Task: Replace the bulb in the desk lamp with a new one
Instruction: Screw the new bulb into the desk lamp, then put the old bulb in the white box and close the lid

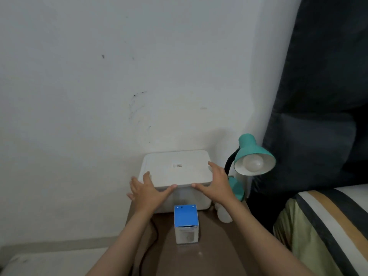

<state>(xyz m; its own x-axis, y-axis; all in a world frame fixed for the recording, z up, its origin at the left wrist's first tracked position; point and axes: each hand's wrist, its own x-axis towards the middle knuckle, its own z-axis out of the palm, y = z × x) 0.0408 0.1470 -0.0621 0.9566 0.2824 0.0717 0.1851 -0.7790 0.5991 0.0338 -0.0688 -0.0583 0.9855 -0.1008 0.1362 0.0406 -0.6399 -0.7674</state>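
Note:
A teal desk lamp (249, 150) stands at the right of a small brown table (209, 255), its shade facing me with a white bulb (253, 163) screwed inside. A blue and white bulb carton (186, 224) stands upright on the table in front of me. A loose white bulb (223, 215) lies on the table beside my right forearm, partly hidden. My left hand (146, 193) and my right hand (214, 185) rest with fingers spread on the front corners of the lid of a white plastic box (176, 168) behind the carton.
A white wall rises close behind the table. A dark curtain (318, 96) hangs at the right, above a bed with a striped cover (334, 226). A black cable (153, 236) runs down the table's left side. The lamp's teal base (237, 188) sits by the box.

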